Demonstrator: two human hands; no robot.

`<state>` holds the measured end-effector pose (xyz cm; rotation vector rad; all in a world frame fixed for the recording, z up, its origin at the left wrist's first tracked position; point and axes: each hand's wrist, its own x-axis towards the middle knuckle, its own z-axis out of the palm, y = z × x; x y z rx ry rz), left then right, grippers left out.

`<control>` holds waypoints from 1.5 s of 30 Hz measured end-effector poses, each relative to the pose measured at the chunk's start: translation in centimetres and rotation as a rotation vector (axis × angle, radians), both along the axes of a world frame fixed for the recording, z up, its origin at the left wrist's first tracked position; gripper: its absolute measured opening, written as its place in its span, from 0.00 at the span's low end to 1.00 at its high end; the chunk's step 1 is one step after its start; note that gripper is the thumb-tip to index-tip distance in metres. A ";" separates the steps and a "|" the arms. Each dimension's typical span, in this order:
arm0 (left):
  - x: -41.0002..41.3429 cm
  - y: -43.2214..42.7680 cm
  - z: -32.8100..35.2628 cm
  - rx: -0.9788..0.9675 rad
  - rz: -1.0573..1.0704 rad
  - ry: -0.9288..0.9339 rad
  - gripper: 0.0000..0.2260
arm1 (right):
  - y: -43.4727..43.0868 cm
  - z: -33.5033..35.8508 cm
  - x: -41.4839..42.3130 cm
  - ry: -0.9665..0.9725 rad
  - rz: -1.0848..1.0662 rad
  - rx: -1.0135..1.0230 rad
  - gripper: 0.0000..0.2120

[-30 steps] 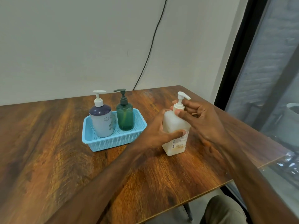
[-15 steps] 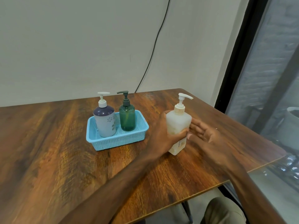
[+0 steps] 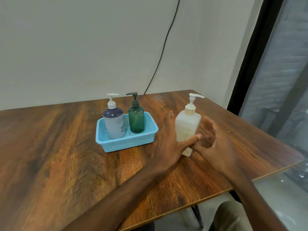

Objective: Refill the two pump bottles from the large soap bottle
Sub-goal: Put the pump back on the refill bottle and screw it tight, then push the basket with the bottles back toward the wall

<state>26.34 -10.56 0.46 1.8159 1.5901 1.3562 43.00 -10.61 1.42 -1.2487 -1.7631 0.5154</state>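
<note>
The large soap bottle [image 3: 186, 129], translucent white with a white pump, stands upright on the wooden table [image 3: 66, 155], right of the basket. My left hand [image 3: 170, 144] lies against its left side, fingers straight and spread, thumb across the bottle's front. My right hand [image 3: 216, 144] hovers at the bottle's right side, fingers apart and slightly curled, holding nothing. A purple-and-white pump bottle [image 3: 114, 124] and a green pump bottle [image 3: 136, 120] stand side by side in a light blue basket [image 3: 126, 144].
A black cable [image 3: 164, 47] runs down the wall behind the table. The table's right edge [image 3: 266, 172] borders a glass window with a black frame [image 3: 246, 55]. My knee [image 3: 230, 217] shows below the front edge.
The left hand's fingers have straightened from a wrapped grip on the large bottle. The right hand dropped from the pump top to the bottle's right side. The view shifted slightly.
</note>
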 end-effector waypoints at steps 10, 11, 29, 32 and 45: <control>-6.8 -6.2 -0.4 0.197 0.181 0.159 0.20 | -5.6 2.4 -7.0 0.081 0.004 0.344 0.19; -7.9 -6.7 -0.7 0.238 0.226 0.204 0.20 | -5.5 2.2 -8.2 0.073 0.047 0.329 0.17; -21.8 -5.8 -1.0 -0.225 0.301 0.326 0.13 | 5.3 -2.0 -15.5 -0.244 0.084 -0.160 0.16; -22.4 -5.0 -1.1 -0.217 0.281 0.300 0.13 | 6.0 -2.1 -15.8 -0.226 0.059 -0.159 0.18; -26.0 2.2 -0.2 -0.171 0.318 0.232 0.17 | 12.3 -0.9 -20.1 -0.136 0.055 -0.132 0.15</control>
